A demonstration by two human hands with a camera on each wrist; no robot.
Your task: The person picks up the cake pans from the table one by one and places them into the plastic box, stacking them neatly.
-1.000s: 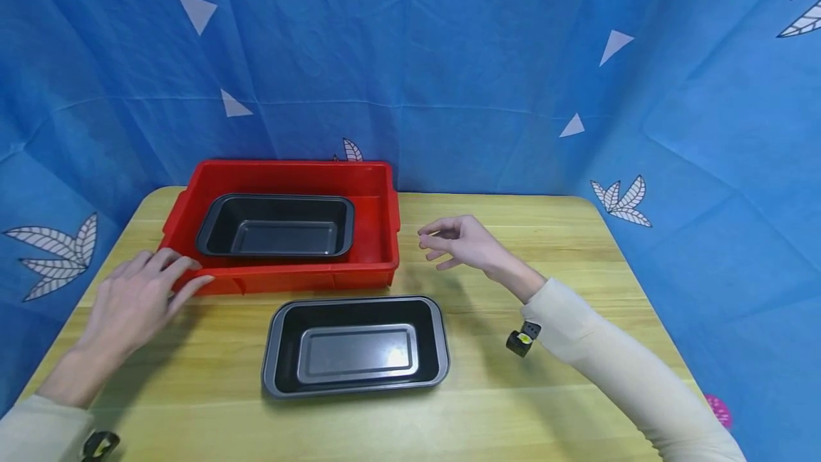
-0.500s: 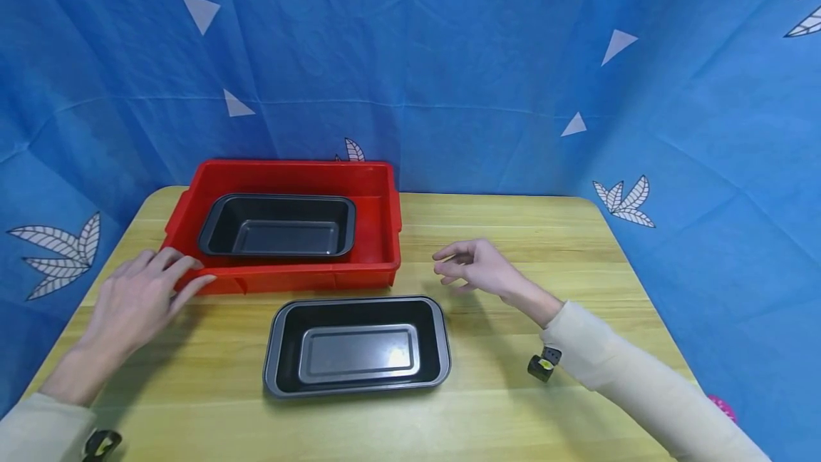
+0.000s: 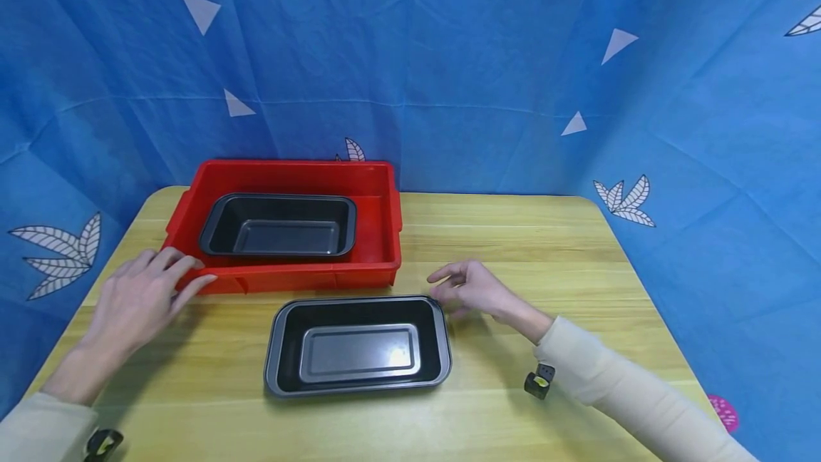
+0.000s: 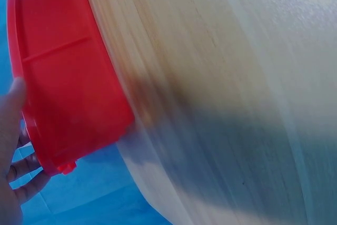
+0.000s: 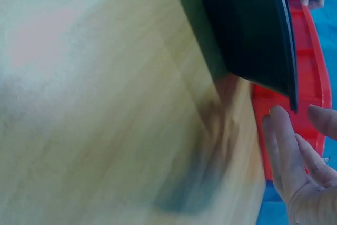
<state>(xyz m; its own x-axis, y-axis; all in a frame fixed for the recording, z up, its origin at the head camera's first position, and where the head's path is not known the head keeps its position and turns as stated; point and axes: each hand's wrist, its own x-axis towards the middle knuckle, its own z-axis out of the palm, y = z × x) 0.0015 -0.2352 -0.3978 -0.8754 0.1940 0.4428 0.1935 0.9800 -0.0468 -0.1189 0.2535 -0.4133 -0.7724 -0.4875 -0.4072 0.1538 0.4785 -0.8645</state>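
Note:
A dark grey loaf pan lies on the table in front of a red plastic bin. Inside the bin, toward its left, sits a second loaf pan. My left hand grips the bin's front left corner; the left wrist view shows the thumb at the rim and the fingers around the corner. At the front pan's right rear corner is my right hand, fingers loosely bent. In the right wrist view its fingertips are apart from the thumb, just off the pan's rim, with nothing between them.
The light wooden table has rounded back corners. A blue cloth with white triangles and leaf prints hangs behind it and at the sides. Both wrists carry small black devices at the sleeve cuffs.
My right hand first drew back right and toward me, then came down and nearer to the front pan's right rear corner. The left hand, bin and pans have stayed put.

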